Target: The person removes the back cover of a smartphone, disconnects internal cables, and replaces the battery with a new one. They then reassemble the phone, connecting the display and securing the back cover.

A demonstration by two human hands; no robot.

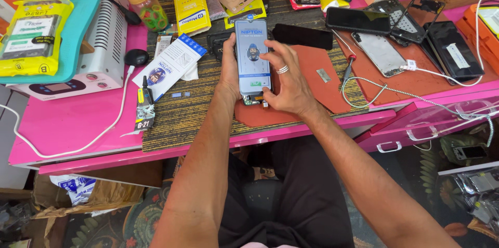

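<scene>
Both hands hold a phone [253, 56] above the bench's front edge: left hand [229, 66] fingers clamped on its left side, right hand [289, 83] fingers pinching its right edge. It looks light, stiff, slick, fragile; best gripped by the edges

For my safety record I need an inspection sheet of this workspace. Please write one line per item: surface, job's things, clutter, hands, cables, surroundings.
Surface: pink glossy desk with a dark woven mat and a red-brown rubber pad.
Job's things: flat rectangular smartphone with a blue printed film, held over the pad.
Clutter: other black phones, yellow packets, white leaflet, plastic jar.
Hands: left hand grips the phone's left edge; right hand, wearing a ring, grips its right edge, fingers on the screen.
Cables: white cable; braided cable.
Surroundings: white machine; open pink drawer.
</scene>
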